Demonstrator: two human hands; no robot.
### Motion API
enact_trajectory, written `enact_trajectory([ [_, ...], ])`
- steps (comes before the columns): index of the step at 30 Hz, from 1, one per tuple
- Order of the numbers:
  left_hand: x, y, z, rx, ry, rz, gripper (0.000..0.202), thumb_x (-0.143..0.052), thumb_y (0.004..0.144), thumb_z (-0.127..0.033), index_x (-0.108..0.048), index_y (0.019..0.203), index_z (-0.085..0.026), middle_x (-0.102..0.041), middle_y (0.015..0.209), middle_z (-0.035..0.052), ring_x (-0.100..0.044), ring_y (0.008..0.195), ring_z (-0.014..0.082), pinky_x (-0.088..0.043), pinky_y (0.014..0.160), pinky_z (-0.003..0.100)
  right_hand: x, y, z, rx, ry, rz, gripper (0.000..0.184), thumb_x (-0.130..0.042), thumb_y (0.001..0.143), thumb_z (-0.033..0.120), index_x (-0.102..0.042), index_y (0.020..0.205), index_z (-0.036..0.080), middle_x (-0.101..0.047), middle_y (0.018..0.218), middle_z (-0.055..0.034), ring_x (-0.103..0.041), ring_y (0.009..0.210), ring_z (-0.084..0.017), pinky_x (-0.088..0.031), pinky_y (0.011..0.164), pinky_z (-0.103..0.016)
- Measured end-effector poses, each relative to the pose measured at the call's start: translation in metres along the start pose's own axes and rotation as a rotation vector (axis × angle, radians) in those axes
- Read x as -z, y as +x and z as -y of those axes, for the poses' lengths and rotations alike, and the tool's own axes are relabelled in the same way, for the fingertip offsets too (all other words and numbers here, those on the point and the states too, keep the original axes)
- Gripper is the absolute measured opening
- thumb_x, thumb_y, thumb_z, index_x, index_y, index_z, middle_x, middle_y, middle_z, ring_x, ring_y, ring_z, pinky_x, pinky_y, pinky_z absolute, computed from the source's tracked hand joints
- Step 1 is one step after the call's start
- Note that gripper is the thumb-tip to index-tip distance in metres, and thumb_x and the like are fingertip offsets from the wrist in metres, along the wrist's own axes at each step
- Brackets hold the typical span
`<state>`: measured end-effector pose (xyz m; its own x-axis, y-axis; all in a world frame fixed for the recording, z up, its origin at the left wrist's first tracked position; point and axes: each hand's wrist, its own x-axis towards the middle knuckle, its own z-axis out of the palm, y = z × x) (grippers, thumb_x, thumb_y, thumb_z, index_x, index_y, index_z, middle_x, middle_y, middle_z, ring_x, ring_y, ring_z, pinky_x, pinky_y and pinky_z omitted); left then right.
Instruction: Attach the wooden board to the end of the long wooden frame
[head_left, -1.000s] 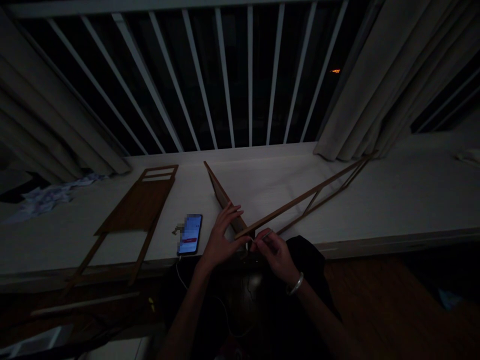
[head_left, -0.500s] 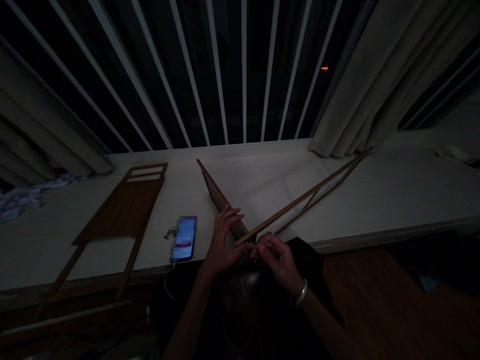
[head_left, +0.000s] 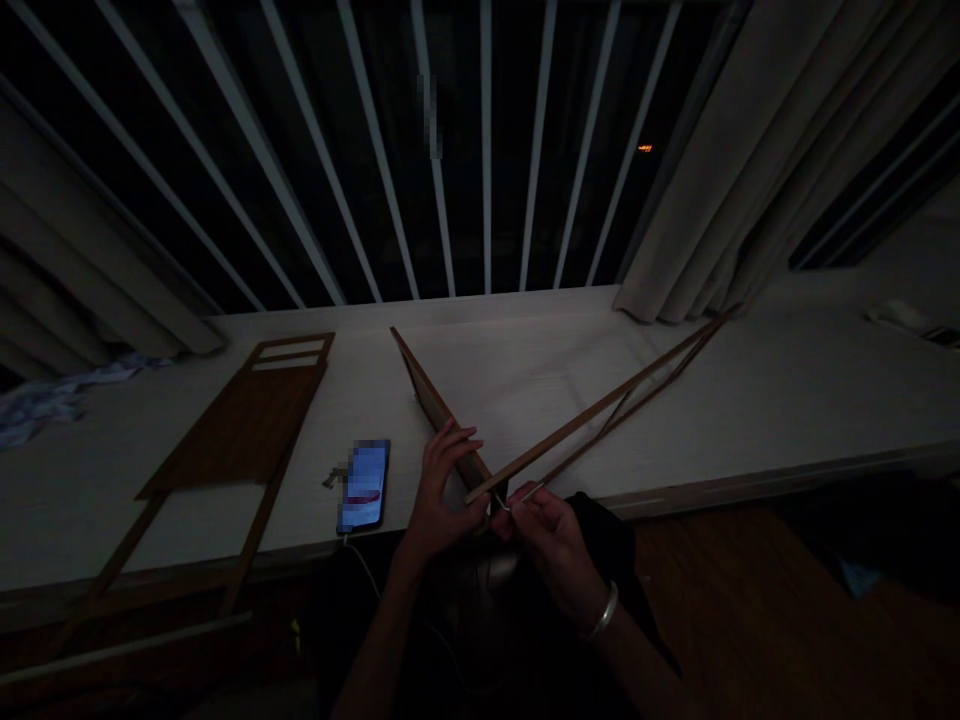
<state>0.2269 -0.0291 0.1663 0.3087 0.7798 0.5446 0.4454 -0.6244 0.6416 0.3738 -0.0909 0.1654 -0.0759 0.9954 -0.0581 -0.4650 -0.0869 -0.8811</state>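
**A thin pale pin (head_left: 525,493) where a wooden panel (head_left: 450,430) and a wooden rail (head_left: 592,410) meet**

At lower center of the frame, the narrow brown panel and the long slim rail converge at the near edge of a white sill (head_left: 787,400). From there they spread apart, the panel running to the upper left and the rail to the upper right, forming a long V. Slim crosspieces link the rail to a second strip beside it.

The left hand (head_left: 439,490) is curled at the panel's near end, apparently grasping it, though the dim light hides how firmly. The right hand (head_left: 547,545) is closed in a fingertip pinch on the pin, whose tip sits just at the meeting point. A fine pin like this seems best guided slowly, with the left hand keeping the two wooden pieces from shifting.

A phone (head_left: 364,485) with a blurred screen lies just left of the hands, trailing a charging cable (head_left: 360,565). Farther left rests a flat wooden frame (head_left: 240,430) with ladder-like rails. White window bars (head_left: 487,150) fill the top of the frame, between gray curtains (head_left: 690,170).
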Motion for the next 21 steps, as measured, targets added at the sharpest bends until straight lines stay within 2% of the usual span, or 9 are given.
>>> enact_trajectory([
  [9, -0.008, 0.0, -0.003, 0.017, 0.001, -0.033, 0.043, -0.054, 0.07, -0.032, -0.044, 0.111, -0.022, -0.042, 0.125, 0.0078, -0.021, 0.127, 0.0283, -0.022, 0.1, 0.051, 0.003, 0.0, -0.003, -0.024, 0.086, -0.013, 0.018, -0.061, 0.074, 0.035, -0.054, 0.079, 0.019, -0.063, 0.068, -0.001, -0.057, 0.063, -0.013, -0.044, 0.063, -0.026],
  [21, -0.009, -0.003, -0.005, 0.05, 0.017, -0.051, 0.043, -0.055, 0.071, -0.032, -0.045, 0.111, -0.022, -0.043, 0.125, 0.007, -0.019, 0.128, 0.0271, -0.022, 0.102, 0.05, 0.01, 0.004, -0.011, 0.05, -0.015, 0.017, 0.018, -0.058, 0.076, 0.036, -0.054, 0.082, 0.019, -0.063, 0.07, -0.0013, -0.057, 0.066, -0.014, -0.044, 0.067, -0.027],
])
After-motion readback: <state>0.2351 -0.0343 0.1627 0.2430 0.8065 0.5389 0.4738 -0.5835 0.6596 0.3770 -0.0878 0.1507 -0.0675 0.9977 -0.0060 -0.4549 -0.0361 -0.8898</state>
